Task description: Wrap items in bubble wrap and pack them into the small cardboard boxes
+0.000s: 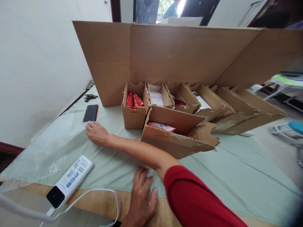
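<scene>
My right hand reaches across to the left, its fingers closed on the edge of a clear plastic sheet that lies over the green cloth. Just beyond its fingertips lies a dark phone with a red edge. My left hand rests palm down at the table's front edge, fingers spread and holding nothing; the right forearm passes just beyond it. Close past that forearm stands an open cardboard bin with a red and white packet inside. Another bin holds red packets.
A row of cardboard bins runs right, before a tall cardboard panel. A white device with a cable lies front left. Keys lie near the wall. Beyond the panel, a person is partly visible.
</scene>
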{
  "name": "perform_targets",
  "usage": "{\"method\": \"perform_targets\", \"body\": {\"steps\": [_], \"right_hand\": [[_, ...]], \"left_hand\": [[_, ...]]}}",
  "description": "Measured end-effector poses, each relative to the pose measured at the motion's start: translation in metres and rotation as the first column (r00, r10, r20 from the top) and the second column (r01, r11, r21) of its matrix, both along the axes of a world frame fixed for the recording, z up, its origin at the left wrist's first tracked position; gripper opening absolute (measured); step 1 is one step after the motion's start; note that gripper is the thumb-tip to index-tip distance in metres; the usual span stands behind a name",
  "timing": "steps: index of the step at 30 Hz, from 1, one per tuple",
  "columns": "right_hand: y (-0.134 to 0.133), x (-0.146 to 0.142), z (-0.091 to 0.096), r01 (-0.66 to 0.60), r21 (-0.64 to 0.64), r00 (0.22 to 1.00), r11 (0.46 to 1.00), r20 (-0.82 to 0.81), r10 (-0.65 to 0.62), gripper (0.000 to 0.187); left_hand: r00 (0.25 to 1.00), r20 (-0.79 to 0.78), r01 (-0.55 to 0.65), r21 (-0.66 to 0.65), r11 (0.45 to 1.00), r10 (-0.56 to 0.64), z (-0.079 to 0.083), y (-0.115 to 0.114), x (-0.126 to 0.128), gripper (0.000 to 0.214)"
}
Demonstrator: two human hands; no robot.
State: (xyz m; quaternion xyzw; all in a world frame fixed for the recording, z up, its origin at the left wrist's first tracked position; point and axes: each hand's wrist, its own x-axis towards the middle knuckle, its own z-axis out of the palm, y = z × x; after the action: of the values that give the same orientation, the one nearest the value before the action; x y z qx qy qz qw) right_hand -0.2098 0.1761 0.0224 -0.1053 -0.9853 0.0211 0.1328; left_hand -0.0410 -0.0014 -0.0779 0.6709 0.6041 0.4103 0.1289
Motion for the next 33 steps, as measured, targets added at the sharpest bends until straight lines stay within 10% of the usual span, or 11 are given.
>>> {"method": "perform_targets", "body": {"steps": [2, 5, 8, 12, 16, 20, 26, 33], "right_hand": [[-0.012, 0.067, 0.001, 0.024, -0.057, 0.999, 0.998, -0.046, -0.027, 0.020], [-0.026, 0.192, 0.009, 0.046, -0.480, 0.967, 0.876, -0.198, -0.160, 0.007], [-0.038, 0.314, 0.009, 0.179, -0.816, 0.902, 0.550, -0.088, -0.423, 0.020], [-0.050, 0.430, -0.006, 0.328, -0.929, 0.809, 0.170, 0.184, -0.558, 0.038], [-0.050, 0.493, -0.017, 0.540, -0.784, 0.618, 0.307, 0.122, -0.776, 0.030], [-0.046, 0.501, -0.017, 0.593, -0.671, 0.520, 0.444, -0.103, -0.848, 0.028], [-0.029, 0.428, -0.022, 0.403, -0.787, 0.608, 0.468, -0.152, -0.779, 0.078], [0.010, 0.409, -0.028, 0.378, -0.796, 0.585, 0.473, -0.190, -0.788, 0.052]], "left_hand": [[0.996, 0.064, -0.066, 0.011, 0.998, 0.066, 0.006, -0.001, 0.000, 0.032], [0.986, 0.117, -0.125, 0.050, 0.991, 0.118, 0.013, -0.001, -0.002, 0.027], [0.987, 0.106, -0.128, 0.083, 0.988, 0.119, 0.017, -0.005, -0.005, 0.022], [0.993, 0.119, -0.006, 0.062, 0.998, -0.001, 0.023, -0.022, -0.003, 0.018], [0.985, 0.167, 0.025, 0.052, 0.998, -0.034, 0.034, -0.033, -0.004, 0.016], [0.928, 0.200, -0.305, -0.069, 0.950, 0.313, 0.054, -0.007, -0.012, 0.026], [0.732, 0.514, -0.408, -0.196, 0.892, 0.448, 0.082, 0.085, -0.018, 0.089], [0.736, 0.622, -0.215, -0.157, 0.964, 0.266, 0.071, 0.101, 0.007, 0.074]]}}
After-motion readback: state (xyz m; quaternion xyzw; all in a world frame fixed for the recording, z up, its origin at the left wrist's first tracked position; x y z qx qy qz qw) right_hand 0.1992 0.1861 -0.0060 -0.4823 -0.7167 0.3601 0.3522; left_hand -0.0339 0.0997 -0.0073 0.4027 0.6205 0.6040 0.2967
